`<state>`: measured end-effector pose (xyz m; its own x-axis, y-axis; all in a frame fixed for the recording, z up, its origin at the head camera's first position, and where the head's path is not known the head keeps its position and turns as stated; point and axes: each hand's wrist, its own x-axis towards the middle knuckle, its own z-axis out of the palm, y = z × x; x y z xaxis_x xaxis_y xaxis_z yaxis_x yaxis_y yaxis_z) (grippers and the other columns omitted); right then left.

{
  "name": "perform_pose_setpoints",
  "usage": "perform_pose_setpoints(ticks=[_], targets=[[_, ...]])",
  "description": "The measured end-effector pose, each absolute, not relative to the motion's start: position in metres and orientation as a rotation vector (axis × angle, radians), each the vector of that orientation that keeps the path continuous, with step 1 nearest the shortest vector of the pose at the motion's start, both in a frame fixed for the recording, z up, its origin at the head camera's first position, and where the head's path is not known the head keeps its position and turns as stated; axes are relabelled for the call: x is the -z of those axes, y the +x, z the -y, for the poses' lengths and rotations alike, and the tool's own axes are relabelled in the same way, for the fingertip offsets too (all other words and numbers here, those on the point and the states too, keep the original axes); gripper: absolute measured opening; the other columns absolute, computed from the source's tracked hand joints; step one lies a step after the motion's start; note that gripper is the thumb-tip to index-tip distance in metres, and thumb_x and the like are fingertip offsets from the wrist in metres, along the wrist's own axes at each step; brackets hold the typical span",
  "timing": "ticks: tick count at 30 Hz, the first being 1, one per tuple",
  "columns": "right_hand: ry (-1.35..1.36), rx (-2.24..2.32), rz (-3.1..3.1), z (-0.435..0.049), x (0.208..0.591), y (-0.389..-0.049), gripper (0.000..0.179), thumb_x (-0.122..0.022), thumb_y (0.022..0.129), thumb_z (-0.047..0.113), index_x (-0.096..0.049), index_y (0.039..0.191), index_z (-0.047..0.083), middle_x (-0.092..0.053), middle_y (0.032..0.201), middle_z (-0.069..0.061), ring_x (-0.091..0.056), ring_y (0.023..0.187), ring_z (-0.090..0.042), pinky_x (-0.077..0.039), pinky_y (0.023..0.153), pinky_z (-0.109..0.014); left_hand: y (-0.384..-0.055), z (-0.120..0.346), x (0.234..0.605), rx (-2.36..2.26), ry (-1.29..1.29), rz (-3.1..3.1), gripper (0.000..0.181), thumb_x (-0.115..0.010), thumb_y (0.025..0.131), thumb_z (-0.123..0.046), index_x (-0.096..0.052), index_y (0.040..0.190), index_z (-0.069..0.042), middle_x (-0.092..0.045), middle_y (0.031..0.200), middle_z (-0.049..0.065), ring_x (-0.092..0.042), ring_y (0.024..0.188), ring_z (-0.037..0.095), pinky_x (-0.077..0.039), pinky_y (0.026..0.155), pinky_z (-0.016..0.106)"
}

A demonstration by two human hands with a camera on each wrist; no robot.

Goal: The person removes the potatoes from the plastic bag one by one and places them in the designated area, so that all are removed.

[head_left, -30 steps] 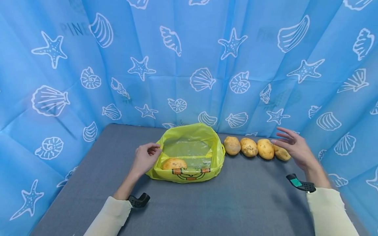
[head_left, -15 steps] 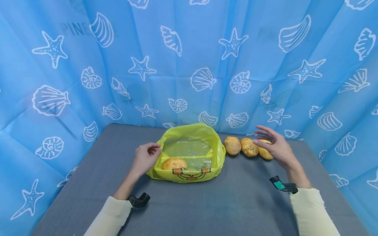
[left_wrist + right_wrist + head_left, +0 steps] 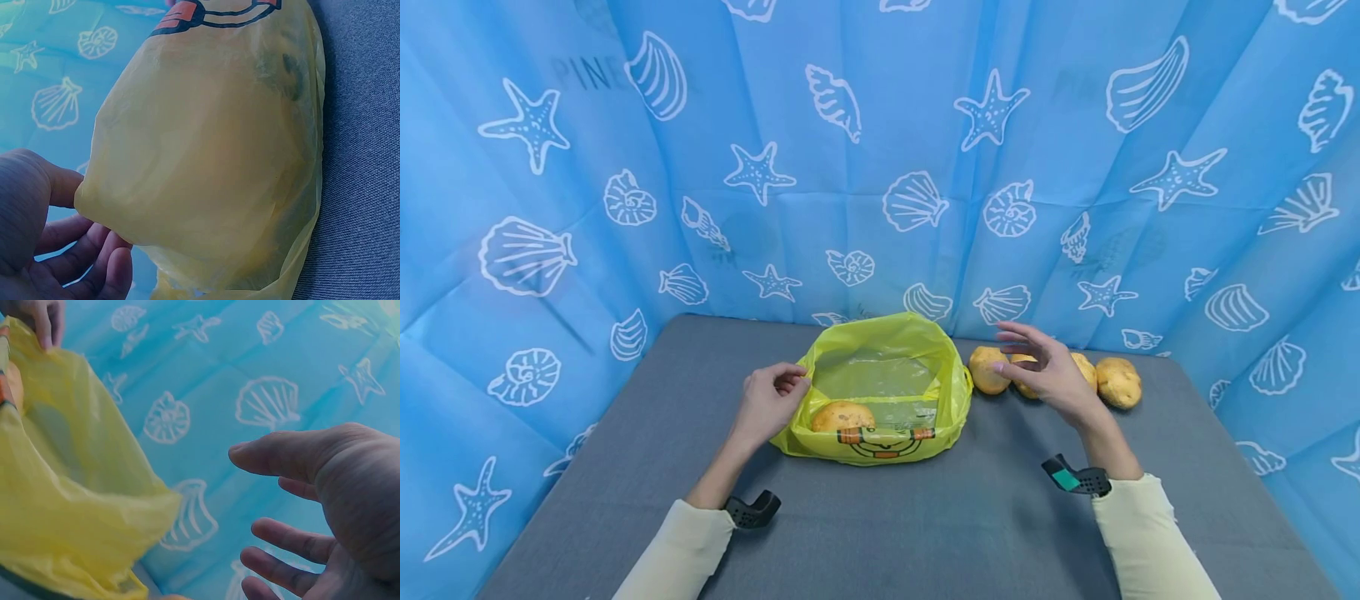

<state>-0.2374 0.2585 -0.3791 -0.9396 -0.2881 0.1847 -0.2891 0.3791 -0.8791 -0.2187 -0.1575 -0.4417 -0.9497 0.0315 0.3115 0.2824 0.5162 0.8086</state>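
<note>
A yellow plastic bag [image 3: 887, 331] lies with its mouth wide toward me, a potato [image 3: 842, 416] inside at its left. My left hand [image 3: 771, 402] pinches the bag's left edge between thumb and fingers; the left wrist view shows the thin film [image 3: 200, 156] stretched from that pinch. Right of the bag, several potatoes stand in a row, from the leftmost potato [image 3: 987, 372] to the rightmost potato [image 3: 1119, 383]. Above this row hovers my right hand [image 3: 1051, 372], thumb and fingers spread, holding nothing and partly covering the middle potatoes. It is apart from the bag in the right wrist view.
Grey cloth [image 3: 880, 525] covers the table beneath everything. A blue curtain [image 3: 880, 167] printed with shells and starfish rises behind the bag and potatoes and along both sides. A black band [image 3: 751, 509] sits on the left wrist, another band [image 3: 1077, 477] on the right.
My right hand has moved left over the potato row, from the rightmost potato toward the bag, uncovering the rightmost one. The left hand and bag have stayed still.
</note>
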Motion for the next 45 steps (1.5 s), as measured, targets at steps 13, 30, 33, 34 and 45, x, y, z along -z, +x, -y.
perform_pose_setpoints(ticks=[13,30,33,34,45], targets=[[0.773,-1.781,2.559,-0.204,0.387,-0.238,0.058,-0.072,0.094,0.009,-0.05,0.148,0.009,-0.051,0.144,-0.022,-0.05,0.128,-0.043,-0.04,0.103,-0.062,-0.218,0.158,0.442,1.4,-0.297,2.495,0.017,-0.068,0.094,-0.009,-0.074,0.107,0.001,-0.068,0.087,0.006,-0.062,0.078,0.017,-0.052,0.069,0.025],[1.04,-1.754,2.606,-0.132,0.402,-0.239,0.057,-0.075,0.092,0.011,-0.054,0.145,0.009,-0.055,0.142,-0.011,-0.054,0.125,-0.035,-0.044,0.101,-0.061,-0.218,0.157,0.441,1.404,-0.295,2.494,0.016,-0.069,0.094,-0.008,-0.074,0.106,0.001,-0.068,0.087,0.006,-0.062,0.077,0.016,-0.052,0.07,0.025],[1.101,-1.731,2.62,-0.121,0.407,-0.239,0.056,-0.075,0.092,0.012,-0.054,0.144,0.008,-0.055,0.142,-0.014,-0.055,0.124,-0.036,-0.045,0.1,-0.061,-0.218,0.157,0.441,1.41,-0.3,2.488,0.016,-0.07,0.093,-0.007,-0.074,0.106,0.001,-0.068,0.086,0.007,-0.062,0.077,0.016,-0.052,0.07,0.025],[1.117,-1.717,2.629,-0.117,0.409,-0.239,0.056,-0.075,0.092,0.013,-0.054,0.144,0.008,-0.056,0.141,-0.014,-0.055,0.124,-0.035,-0.045,0.1,-0.06,-0.217,0.156,0.441,1.409,-0.301,2.487,0.016,-0.07,0.093,-0.007,-0.074,0.106,0.002,-0.068,0.086,0.007,-0.062,0.077,0.017,-0.052,0.07,0.025],[1.241,-1.58,2.774,-0.084,0.428,-0.242,0.057,-0.078,0.091,0.015,-0.056,0.143,0.008,-0.055,0.144,-0.017,-0.055,0.124,-0.041,-0.048,0.099,-0.051,-0.217,0.155,0.439,1.379,-0.294,2.505,0.016,-0.069,0.093,-0.007,-0.074,0.106,0.002,-0.068,0.087,0.007,-0.062,0.077,0.017,-0.053,0.07,0.027]])
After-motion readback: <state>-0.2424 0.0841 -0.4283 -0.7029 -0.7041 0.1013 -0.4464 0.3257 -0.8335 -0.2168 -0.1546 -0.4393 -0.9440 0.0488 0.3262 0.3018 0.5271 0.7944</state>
